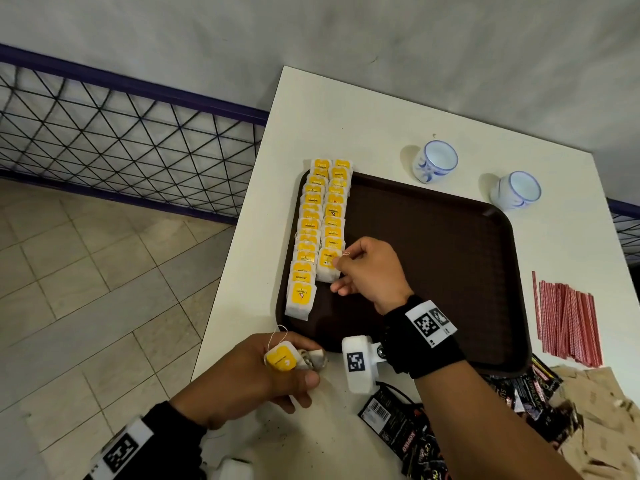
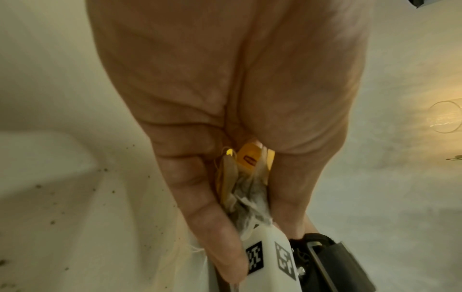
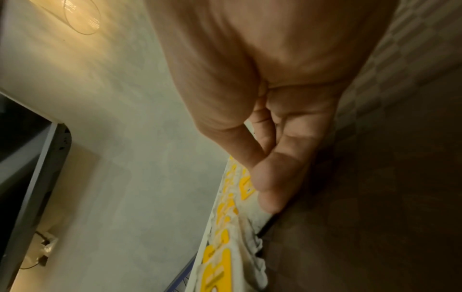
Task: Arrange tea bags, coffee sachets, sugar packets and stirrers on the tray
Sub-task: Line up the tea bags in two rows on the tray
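A brown tray [image 1: 433, 254] lies on the white table, with two rows of yellow-tagged tea bags [image 1: 306, 244] along its left side. My right hand [image 1: 341, 268] is over the near end of the inner row and pinches the nearest tea bag [image 1: 326, 268], whose string loops up by the thumb. The right wrist view shows my fingertips [image 3: 267, 187] down on the row of tea bags [image 3: 220, 262] beside the tray floor [image 3: 362, 217]. My left hand [image 1: 301, 368] hovers at the tray's near left corner and grips a small bunch of tea bags [image 1: 282, 358], seen crumpled between thumb and fingers [image 2: 247, 193].
Two white-and-blue cups [image 1: 435, 161] [image 1: 516, 189] stand beyond the tray. Red stirrers [image 1: 568, 320] lie to its right. Black coffee sachets [image 1: 408, 424] and brown sugar packets [image 1: 595, 420] are heaped at the near right. The table's left edge [image 1: 239, 237] drops to tiled floor.
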Demonstrator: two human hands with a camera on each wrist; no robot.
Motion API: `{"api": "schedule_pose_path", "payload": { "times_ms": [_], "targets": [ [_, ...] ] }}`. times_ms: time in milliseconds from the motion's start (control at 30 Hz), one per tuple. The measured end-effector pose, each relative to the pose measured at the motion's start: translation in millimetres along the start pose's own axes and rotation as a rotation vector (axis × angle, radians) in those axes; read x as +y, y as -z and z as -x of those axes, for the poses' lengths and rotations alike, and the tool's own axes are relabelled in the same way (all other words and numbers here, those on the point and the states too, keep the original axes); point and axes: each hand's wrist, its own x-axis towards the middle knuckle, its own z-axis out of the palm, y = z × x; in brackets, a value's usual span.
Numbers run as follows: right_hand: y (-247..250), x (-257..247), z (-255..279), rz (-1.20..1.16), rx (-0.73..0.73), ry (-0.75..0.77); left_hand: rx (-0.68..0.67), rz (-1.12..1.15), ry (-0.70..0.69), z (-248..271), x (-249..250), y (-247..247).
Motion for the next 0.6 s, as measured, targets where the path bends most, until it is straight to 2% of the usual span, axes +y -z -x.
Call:
{"api": "schedule_pose_path", "payload": {
  "times_ms": [133,200,267,333,400,500,600],
  "targets": [
    [10,-2,19,0.189,0.064,0.134,-0.006,-0.028,-0.003,0,6,0],
    [12,-5,38,0.173,-0.017,0.222,-0.019,-0.039,-0.009,0,8,-1],
    [13,-7,59,0.149,-0.185,0.29,-0.034,-0.045,-0.011,-1,9,-3],
    [13,-7,76,0.18,-0.357,0.326,-0.05,-0.063,-0.008,-2,11,-5],
    [10,-4,89,0.234,-0.457,0.33,-0.072,-0.097,-0.002,-3,12,-8],
    [5,0,97,0.286,-0.487,0.352,-0.104,-0.144,-0.001,-5,14,-10],
    [4,2,99,0.305,-0.451,0.375,-0.117,-0.165,-0.007,-6,14,-12]
  ]
}}
